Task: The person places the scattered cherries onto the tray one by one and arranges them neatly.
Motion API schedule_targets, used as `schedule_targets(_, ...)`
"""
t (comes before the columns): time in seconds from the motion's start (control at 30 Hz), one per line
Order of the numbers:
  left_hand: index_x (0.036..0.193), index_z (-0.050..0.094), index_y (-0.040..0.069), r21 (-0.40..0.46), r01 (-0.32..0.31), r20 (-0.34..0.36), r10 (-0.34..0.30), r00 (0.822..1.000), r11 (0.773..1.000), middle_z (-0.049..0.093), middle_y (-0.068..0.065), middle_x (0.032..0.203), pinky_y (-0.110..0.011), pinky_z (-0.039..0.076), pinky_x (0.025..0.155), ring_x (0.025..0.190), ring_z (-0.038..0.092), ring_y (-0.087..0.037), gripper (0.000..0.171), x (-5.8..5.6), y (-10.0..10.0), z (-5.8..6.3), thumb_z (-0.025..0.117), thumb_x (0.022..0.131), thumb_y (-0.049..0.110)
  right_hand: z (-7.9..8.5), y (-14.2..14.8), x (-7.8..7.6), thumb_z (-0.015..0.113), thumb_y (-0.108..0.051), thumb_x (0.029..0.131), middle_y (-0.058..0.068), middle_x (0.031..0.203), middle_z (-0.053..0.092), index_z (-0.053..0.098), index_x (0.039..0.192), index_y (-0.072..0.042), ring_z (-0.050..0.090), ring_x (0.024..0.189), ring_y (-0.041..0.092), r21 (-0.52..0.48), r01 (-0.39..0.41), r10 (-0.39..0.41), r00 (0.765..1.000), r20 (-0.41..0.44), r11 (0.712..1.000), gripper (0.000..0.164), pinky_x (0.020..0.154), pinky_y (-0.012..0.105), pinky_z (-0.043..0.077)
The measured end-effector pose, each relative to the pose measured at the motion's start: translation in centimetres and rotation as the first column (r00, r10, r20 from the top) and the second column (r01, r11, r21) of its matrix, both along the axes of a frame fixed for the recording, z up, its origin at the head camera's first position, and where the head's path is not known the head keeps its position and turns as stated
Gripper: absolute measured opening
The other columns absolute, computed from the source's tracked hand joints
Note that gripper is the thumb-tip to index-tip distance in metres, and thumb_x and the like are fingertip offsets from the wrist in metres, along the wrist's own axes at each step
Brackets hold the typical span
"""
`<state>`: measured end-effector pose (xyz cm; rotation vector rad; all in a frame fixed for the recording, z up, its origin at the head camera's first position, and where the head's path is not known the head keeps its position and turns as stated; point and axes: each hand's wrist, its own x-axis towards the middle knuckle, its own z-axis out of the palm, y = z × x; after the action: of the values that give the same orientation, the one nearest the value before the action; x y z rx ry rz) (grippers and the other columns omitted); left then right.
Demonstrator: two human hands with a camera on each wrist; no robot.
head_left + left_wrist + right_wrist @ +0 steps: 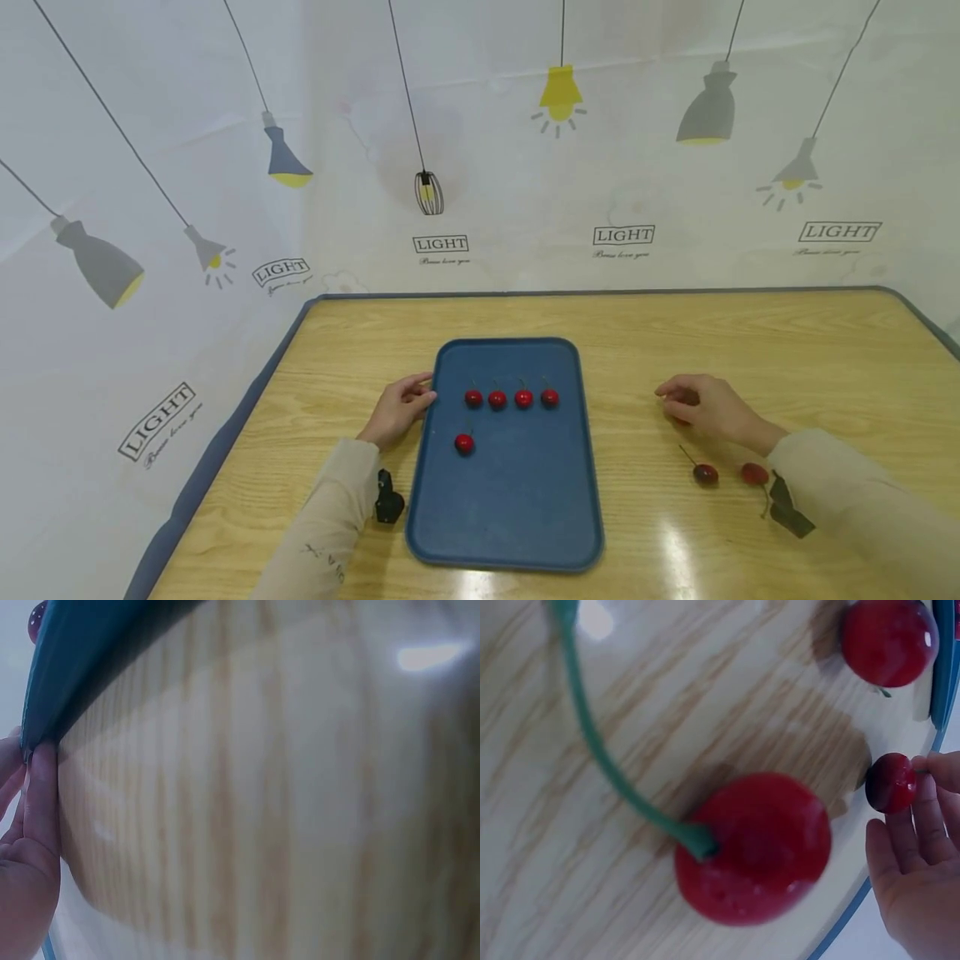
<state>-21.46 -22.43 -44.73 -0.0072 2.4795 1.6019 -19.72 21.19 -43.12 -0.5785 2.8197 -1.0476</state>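
My right hand (708, 407) is over the table right of the tray. In the right wrist view its fingertips pinch the short stem of a dark red cherry (892, 784), which hangs by the table surface. My left hand (401, 408) rests at the left side of a blue tray (510, 508), fingertips touching its rim. On the tray, several red cherries (497, 400) form a row, stems pointing away, with a single cherry (464, 443) nearer me at the left. Two loose cherries lie on the table by my right forearm: a darker one (705, 474) and a brighter one (754, 473).
The wooden table (637, 333) has a blue edge and meets a white wall covering (510, 167) printed with lamps. Black wrist devices are at both sleeves, the left one (388, 500) close to the tray's left side.
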Motion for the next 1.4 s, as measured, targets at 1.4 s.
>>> schedule_targets(1.4,0.128,0.047,0.005,-0.023,0.001,-0.025,-0.001,1.000,1.000,0.054,-0.013,0.098,-0.029,0.051,0.069,0.081,0.055,-0.017,0.041,-0.2,-0.1,-0.6,0.055,0.088,0.011,3.5,-5.8,0.7,0.055,-0.006,0.087,0.018,0.092,0.058,0.059,0.099,0.007,0.060,0.076,0.019,-0.297,-0.121,0.171,0.974,0.147,0.947,0.019,0.064,0.026,0.050)
